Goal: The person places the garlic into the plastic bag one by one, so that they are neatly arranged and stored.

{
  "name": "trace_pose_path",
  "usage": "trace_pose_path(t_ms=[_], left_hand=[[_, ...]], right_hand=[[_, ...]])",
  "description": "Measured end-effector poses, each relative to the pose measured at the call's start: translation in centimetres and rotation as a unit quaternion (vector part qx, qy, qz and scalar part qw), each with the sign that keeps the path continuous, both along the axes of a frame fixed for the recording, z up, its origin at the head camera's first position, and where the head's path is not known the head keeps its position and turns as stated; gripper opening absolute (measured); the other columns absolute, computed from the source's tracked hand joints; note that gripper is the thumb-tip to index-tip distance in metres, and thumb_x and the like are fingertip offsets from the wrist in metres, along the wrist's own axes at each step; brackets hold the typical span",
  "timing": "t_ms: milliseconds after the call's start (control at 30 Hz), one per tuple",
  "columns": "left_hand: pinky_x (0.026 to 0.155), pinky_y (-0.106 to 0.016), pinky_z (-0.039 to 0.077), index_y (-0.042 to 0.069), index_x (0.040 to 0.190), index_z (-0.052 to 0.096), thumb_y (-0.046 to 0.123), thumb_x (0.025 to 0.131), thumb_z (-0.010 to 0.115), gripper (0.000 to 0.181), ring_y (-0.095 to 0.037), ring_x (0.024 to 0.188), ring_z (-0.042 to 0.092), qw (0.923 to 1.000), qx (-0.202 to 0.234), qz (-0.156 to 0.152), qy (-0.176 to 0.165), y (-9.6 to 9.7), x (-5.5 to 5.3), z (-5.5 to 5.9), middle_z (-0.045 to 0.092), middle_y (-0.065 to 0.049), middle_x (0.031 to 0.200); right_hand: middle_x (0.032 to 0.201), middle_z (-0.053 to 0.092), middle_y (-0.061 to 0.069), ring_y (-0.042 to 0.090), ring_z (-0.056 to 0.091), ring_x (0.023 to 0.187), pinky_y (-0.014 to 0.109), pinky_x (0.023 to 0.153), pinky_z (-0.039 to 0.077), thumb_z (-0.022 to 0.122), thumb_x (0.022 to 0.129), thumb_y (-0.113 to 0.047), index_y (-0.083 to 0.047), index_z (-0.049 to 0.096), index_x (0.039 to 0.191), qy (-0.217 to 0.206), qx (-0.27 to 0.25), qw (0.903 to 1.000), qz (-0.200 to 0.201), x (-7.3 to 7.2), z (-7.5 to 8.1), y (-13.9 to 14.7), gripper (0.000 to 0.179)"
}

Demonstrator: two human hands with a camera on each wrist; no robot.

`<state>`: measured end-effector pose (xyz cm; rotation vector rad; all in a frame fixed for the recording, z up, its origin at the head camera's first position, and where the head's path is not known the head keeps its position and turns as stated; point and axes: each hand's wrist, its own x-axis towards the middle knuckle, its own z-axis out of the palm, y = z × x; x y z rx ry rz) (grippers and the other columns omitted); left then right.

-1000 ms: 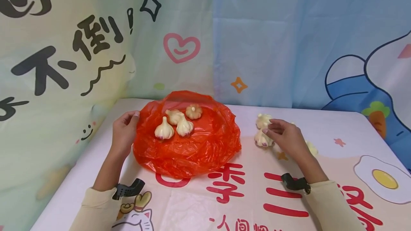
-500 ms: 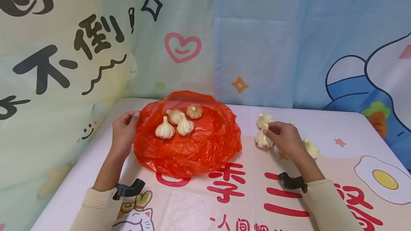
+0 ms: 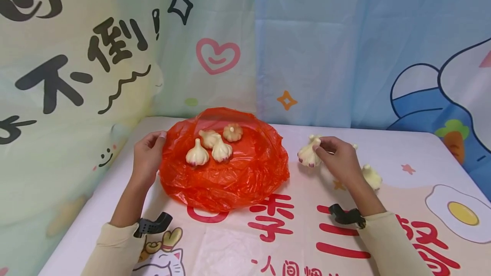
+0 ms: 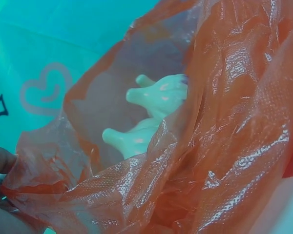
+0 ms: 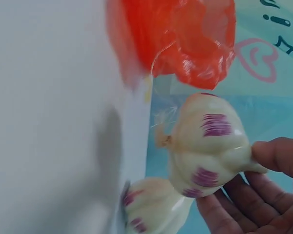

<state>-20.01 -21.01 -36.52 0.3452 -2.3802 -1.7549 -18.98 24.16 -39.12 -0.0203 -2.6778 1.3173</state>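
My left hand (image 3: 147, 156) pinches the left rim of a crumpled red plastic bag (image 3: 245, 182), which lies with its mouth spread. Inside the bag are several garlic bulbs (image 3: 197, 153), their pale necks also showing in the left wrist view. At the right, thumb and fingers of my right hand (image 3: 339, 159) hold a garlic bulb (image 5: 207, 151) by its neck, root end facing away from the palm. It has purple streaks and hangs above the tabletop. Another garlic bulb (image 5: 156, 207) sits just behind it, mostly covered in the head view.
Beyond my right wrist a garlic bulb (image 3: 372, 177) lies on the table, and a further neck tip (image 3: 354, 146) peeks out behind the hand. A printed cloth covers the table (image 3: 230, 250). Patterned curtains (image 3: 303, 54) hang along the back and left.
My right hand has closed on the neck of the nearer garlic bulb, raised it off the table and shifted it slightly left. The left hand keeps its hold on the bag rim.
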Motion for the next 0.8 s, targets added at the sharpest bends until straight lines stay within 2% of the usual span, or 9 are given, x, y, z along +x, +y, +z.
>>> trace_pose_path(t_ms=[33, 200, 267, 367, 467, 600, 800], left_hand=[[0.079, -0.016, 0.05, 0.005, 0.127, 0.059, 0.038, 0.103, 0.045, 0.044, -0.02, 0.096, 0.052, 1.0, 0.0, 0.0, 0.0, 0.0, 0.0, 0.0, 0.056, -0.01, 0.115], [0.079, -0.016, 0.05, 0.004, 0.127, 0.059, 0.037, 0.103, 0.045, 0.043, -0.02, 0.096, 0.052, 1.0, -0.001, 0.001, 0.005, 0.1, 0.0, -0.2, 0.056, -0.01, 0.114], [0.079, -0.016, 0.05, 0.004, 0.126, 0.059, 0.036, 0.103, 0.046, 0.042, -0.021, 0.096, 0.052, 1.0, -0.001, 0.001, 0.008, 0.2, 0.0, -0.2, 0.056, -0.011, 0.114], [0.08, -0.017, 0.049, 0.003, 0.125, 0.06, 0.033, 0.103, 0.046, 0.04, -0.021, 0.096, 0.052, 0.9999, 0.0, 0.0, 0.011, 0.3, -0.1, -0.4, 0.057, -0.012, 0.112], [0.081, -0.017, 0.049, 0.003, 0.126, 0.06, 0.033, 0.103, 0.046, 0.04, -0.021, 0.096, 0.052, 0.9999, -0.003, -0.002, 0.011, 0.3, -0.2, -0.4, 0.057, -0.012, 0.113], [0.08, -0.017, 0.05, 0.004, 0.126, 0.06, 0.033, 0.104, 0.046, 0.039, -0.022, 0.096, 0.053, 1.0, -0.005, -0.001, 0.008, 0.3, -0.1, -0.5, 0.057, -0.011, 0.114], [0.079, -0.016, 0.05, 0.004, 0.126, 0.06, 0.034, 0.103, 0.046, 0.04, -0.021, 0.096, 0.053, 0.9999, -0.008, 0.002, 0.007, 0.2, -0.1, -0.5, 0.057, -0.011, 0.113]], right_hand=[[0.122, 0.061, 0.021, 0.037, 0.058, 0.113, 0.049, 0.096, 0.046, 0.06, 0.097, -0.032, 0.001, 0.058, 0.127, 0.004, -0.008, 1.0, 0.002, 0.0, 0.2, -0.2, 0.044], [0.117, 0.064, 0.015, 0.03, 0.06, 0.107, 0.025, 0.086, 0.051, 0.061, 0.096, -0.034, -0.003, 0.061, 0.126, 0.034, -0.036, 0.9987, 0.011, -0.1, 0.7, -1.4, 0.043], [0.115, 0.065, 0.014, 0.028, 0.061, 0.105, 0.021, 0.084, 0.05, 0.061, 0.096, -0.032, -0.002, 0.062, 0.124, 0.051, -0.044, 0.9976, 0.017, -0.3, 0.8, -1.9, 0.04], [0.114, 0.065, 0.015, 0.027, 0.062, 0.106, 0.03, 0.089, 0.05, 0.062, 0.096, -0.027, -0.001, 0.063, 0.122, 0.065, -0.056, 0.996, 0.025, -0.6, 0.9, -2.6, 0.037], [0.115, 0.065, 0.014, 0.027, 0.062, 0.107, 0.037, 0.09, 0.05, 0.063, 0.096, -0.027, -0.002, 0.062, 0.123, 0.06, -0.068, 0.9955, 0.028, -0.8, 1.1, -3.3, 0.037], [0.118, 0.064, 0.012, 0.026, 0.061, 0.108, 0.038, 0.089, 0.051, 0.063, 0.095, -0.03, -0.005, 0.062, 0.125, 0.048, -0.079, 0.9952, 0.033, -1.0, 1.4, -4.4, 0.038], [0.115, 0.065, 0.013, 0.026, 0.062, 0.106, 0.04, 0.09, 0.051, 0.065, 0.095, -0.023, -0.001, 0.062, 0.122, 0.068, -0.096, 0.9916, 0.054, -1.2, 1.9, -5.6, 0.034]])
